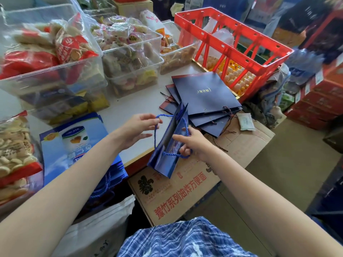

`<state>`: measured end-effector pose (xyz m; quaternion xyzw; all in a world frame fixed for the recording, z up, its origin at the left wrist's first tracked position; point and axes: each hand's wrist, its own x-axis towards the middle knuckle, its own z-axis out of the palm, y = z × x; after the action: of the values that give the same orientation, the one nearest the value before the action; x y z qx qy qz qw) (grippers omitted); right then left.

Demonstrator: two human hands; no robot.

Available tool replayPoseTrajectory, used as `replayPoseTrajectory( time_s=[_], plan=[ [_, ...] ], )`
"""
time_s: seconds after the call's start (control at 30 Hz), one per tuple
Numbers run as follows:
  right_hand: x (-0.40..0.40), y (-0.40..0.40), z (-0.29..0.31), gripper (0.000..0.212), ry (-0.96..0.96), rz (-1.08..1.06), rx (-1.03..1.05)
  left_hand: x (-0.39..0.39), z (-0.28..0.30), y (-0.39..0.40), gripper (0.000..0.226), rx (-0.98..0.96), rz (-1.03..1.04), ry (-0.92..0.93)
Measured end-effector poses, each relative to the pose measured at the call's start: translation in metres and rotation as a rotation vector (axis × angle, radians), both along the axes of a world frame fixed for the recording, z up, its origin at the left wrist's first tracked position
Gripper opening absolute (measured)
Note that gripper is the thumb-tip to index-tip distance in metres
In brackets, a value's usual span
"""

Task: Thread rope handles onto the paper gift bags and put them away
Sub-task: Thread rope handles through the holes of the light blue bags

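Note:
A shiny blue paper gift bag (163, 160) hangs partly open in front of the table edge, between my hands. My left hand (137, 130) pinches the blue rope handle (157, 119) that loops up from the bag's far side. My right hand (191, 143) grips the near side of the bag, with a second blue rope (174, 155) running under its fingers. Behind the bag, a fanned pile of flat dark navy bags (202, 93) lies on the table, with loose twisted cords (231, 115) at its near edge. At the left lies a stack of flat light blue printed bags (74, 141).
Clear plastic bins of wrapped snacks (130, 58) fill the table's back left. A red crate (235, 47) holding eggs stands at the back right. A cardboard box (185, 184) with red print sits below the table edge, and a white bag (104, 219) lies beside my leg.

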<state>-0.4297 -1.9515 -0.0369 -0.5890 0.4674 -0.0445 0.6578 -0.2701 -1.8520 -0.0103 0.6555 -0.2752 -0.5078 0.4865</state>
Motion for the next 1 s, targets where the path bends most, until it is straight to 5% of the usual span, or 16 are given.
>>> replayPoseTrajectory(
  time_s=[0.17,0.3,0.43,0.6,0.73,0.87,1.0],
  plan=[
    [-0.002,0.001,0.009,0.033,-0.117,0.016,-0.016,-0.012,-0.011,0.002,0.007,0.069,-0.129,0.033],
    [-0.004,0.005,0.024,0.040,-0.181,0.108,0.195,-0.015,-0.001,-0.001,0.056,0.040,-0.376,-0.002],
    [-0.007,-0.003,0.041,0.057,-0.241,0.100,0.389,-0.023,0.004,-0.006,0.087,0.057,-0.474,-0.337],
    [-0.017,-0.011,0.045,0.071,-0.067,0.063,0.107,-0.036,0.010,-0.005,0.061,-0.016,-0.627,-0.269],
    [-0.027,-0.015,0.030,0.038,0.108,-0.001,-0.149,-0.044,0.014,-0.006,0.047,-0.042,-0.791,-0.194],
    [-0.053,-0.016,0.011,0.050,0.280,-0.007,-0.130,-0.051,-0.009,-0.007,0.033,-0.035,-0.663,-0.079],
    [-0.076,-0.003,0.004,0.075,0.153,-0.029,0.086,-0.049,-0.048,0.008,0.028,0.198,-0.559,-0.124]
  ],
)
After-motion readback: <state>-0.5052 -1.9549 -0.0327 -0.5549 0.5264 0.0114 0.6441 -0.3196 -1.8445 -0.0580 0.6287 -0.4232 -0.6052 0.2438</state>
